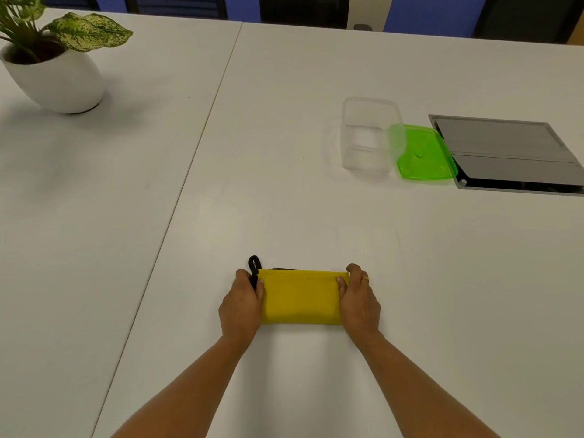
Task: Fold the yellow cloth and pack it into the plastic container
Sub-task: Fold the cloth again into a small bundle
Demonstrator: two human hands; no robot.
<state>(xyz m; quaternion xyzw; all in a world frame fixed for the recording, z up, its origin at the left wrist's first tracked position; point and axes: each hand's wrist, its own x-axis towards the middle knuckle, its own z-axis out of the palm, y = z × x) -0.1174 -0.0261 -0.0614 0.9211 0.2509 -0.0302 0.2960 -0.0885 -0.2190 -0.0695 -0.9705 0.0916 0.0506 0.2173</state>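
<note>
Fingers of the left hand (243, 303) and right hand (358, 298) pinch the short ends of the folded yellow cloth (300, 297) on the white table (284, 200), well apart from the open plastic container (369, 137), green lid (423, 153) and potted plant (53, 64), with nothing lying between

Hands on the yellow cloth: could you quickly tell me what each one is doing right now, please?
Left hand: closed on the left end of the folded yellow cloth.
Right hand: closed on its right end.

Yellow cloth (300, 300) folded into a flat rectangle, lying at 6 o'clock; clear plastic container (369, 135) upright, open, at 2 o'clock
</note>
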